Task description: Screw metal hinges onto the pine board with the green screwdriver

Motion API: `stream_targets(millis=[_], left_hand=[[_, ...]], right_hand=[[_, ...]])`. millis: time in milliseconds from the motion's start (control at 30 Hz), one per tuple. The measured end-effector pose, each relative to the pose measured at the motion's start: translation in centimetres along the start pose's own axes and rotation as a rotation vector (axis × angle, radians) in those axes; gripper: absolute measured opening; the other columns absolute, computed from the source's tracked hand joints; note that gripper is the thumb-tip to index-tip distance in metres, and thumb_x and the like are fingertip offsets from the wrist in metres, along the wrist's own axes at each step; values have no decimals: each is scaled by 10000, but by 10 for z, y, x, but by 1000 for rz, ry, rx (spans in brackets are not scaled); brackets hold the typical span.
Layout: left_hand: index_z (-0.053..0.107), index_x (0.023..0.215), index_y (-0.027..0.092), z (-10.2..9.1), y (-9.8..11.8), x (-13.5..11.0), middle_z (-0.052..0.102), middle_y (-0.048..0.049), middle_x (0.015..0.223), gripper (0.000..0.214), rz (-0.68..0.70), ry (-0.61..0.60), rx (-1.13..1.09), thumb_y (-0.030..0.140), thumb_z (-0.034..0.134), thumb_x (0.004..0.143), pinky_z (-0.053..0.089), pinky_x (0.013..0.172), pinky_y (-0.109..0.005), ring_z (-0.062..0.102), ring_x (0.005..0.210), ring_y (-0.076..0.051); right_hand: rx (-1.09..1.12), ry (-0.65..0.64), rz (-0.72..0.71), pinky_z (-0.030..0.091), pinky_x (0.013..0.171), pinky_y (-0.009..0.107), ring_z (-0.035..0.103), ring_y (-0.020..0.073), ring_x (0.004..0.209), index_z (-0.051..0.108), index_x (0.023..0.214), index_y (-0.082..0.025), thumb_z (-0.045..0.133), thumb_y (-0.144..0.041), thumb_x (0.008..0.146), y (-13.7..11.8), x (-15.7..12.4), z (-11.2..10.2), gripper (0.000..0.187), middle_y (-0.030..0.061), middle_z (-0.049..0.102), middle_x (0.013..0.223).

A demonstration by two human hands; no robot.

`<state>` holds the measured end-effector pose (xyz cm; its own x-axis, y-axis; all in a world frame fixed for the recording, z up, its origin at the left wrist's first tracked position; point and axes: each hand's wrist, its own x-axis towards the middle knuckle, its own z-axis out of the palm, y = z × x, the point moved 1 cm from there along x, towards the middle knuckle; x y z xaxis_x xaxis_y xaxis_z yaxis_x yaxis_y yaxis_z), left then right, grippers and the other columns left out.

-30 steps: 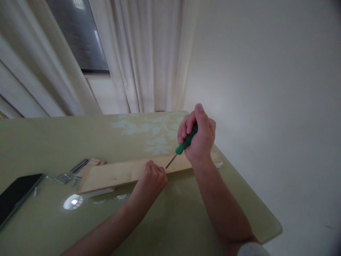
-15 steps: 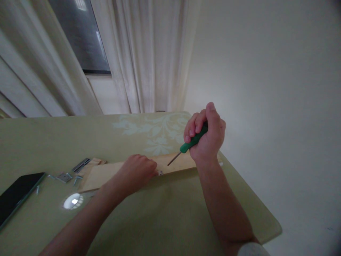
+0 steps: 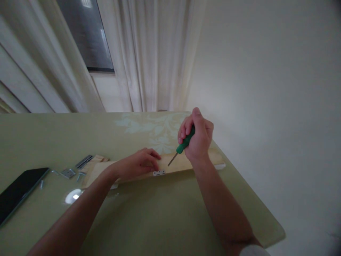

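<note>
While right hand [image 3: 200, 139] clasps green screwdriver [image 3: 185, 142], left hand [image 3: 137, 164], half-open, empty, sits over wooden board [image 3: 183, 164] beside metal plate [image 3: 159, 173].

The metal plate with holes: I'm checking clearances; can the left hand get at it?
Probably yes: the left hand is right beside the metal plate, nothing visible blocks it, and the screwdriver is off to the right.

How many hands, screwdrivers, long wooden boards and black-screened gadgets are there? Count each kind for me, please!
Hands: 2 (left hand, right hand)
Screwdriver: 1
Long wooden board: 1
Black-screened gadget: 1
Total: 5
</note>
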<state>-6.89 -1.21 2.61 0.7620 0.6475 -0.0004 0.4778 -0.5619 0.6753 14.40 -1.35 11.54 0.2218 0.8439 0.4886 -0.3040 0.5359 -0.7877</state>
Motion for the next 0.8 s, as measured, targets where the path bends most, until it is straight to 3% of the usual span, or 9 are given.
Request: stream_targets(millis=[100,267,400,567,700,800], left_hand=[[801,1059,240,2,-5,-1,613,-76,1454,217,-28,21,-54,313,599,1029,475,1135,-355,598,1301,-200],[807,1073,250,3,-4,-1,626,-66,1458,210,-12,6,-28,288,606,1024,480,1130,-337,604,1315,-197],[805,1055,246,1,-2,-1,629,-61,1452,195,-22,3,-77,272,615,1015,486,1123,-321,616,1302,-192],[801,994,231,4,-11,-1,633,-75,1429,187,-26,15,-250,318,637,1018,513,1086,-338,646,1256,-213],[790,1074,243,9,-22,0,630,-82,1434,157,-3,31,-406,320,682,990,523,1087,-362,644,1275,-224],[777,1177,275,9,-28,0,616,-72,1469,213,38,33,-403,304,678,991,491,1142,-388,614,1331,-229]], right_hand=[[62,1,77,260,322,244,431,78,316,467,494,-236,685,-647,927,26,9,-2,635,-60,449,434],[175,143,286,260,295,231,407,77,298,429,503,-239,774,-643,823,59,26,-16,620,-88,431,414],[204,213,422,269,304,212,395,68,302,407,524,-233,742,-599,878,72,29,-20,609,-94,425,406],[244,172,563,257,305,200,329,55,302,363,547,-237,691,-493,953,71,29,-17,582,-106,377,405],[252,164,571,249,300,195,318,50,303,350,551,-236,682,-475,970,60,26,-12,586,-107,365,407],[261,132,414,246,293,204,335,52,302,371,539,-236,725,-565,928,50,16,-3,620,-103,372,419]])
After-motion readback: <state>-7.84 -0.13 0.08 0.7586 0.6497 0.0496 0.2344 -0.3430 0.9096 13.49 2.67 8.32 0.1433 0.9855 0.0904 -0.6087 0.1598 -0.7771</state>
